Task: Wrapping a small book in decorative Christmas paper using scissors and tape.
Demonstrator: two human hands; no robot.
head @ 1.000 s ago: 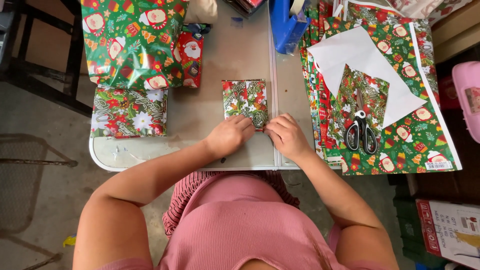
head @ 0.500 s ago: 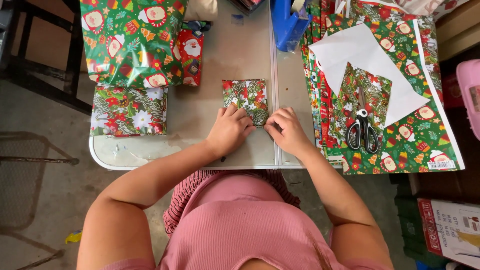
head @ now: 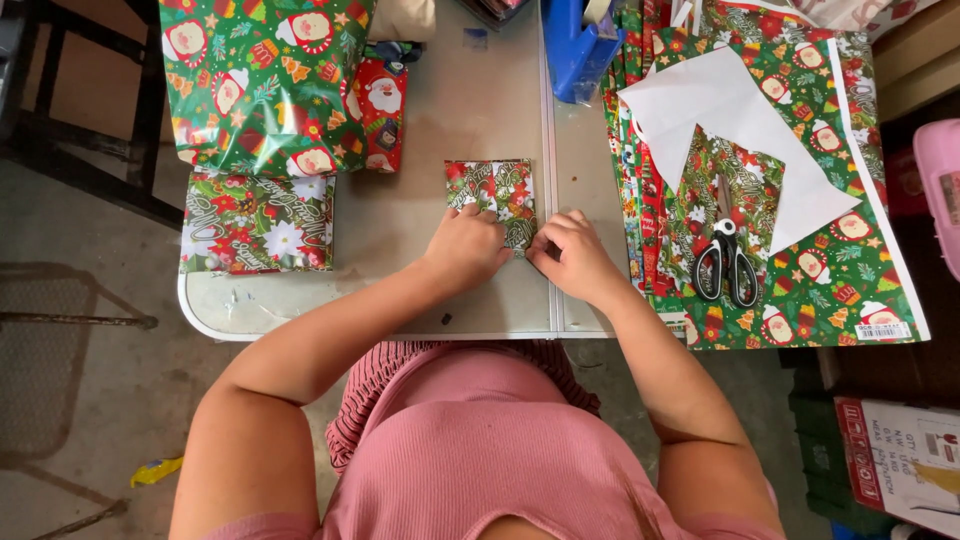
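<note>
I see one small wrapped parcel (head: 492, 196) lying flat on the grey table (head: 420, 150), near its front edge and just left of the seam between the two tabletop panels. Its paper is green and red with a holiday print of leaves and flowers. The shape is roughly rectangular, long axis running away from me. A vertical overlap line runs down the upper face. The near end is covered from view; the far end looks squared off and closed.

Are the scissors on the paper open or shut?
Shut. The scissors lie flat on the wrapping paper, handles side by side, blades together pointing away from the person; neither hand touches them.
</note>
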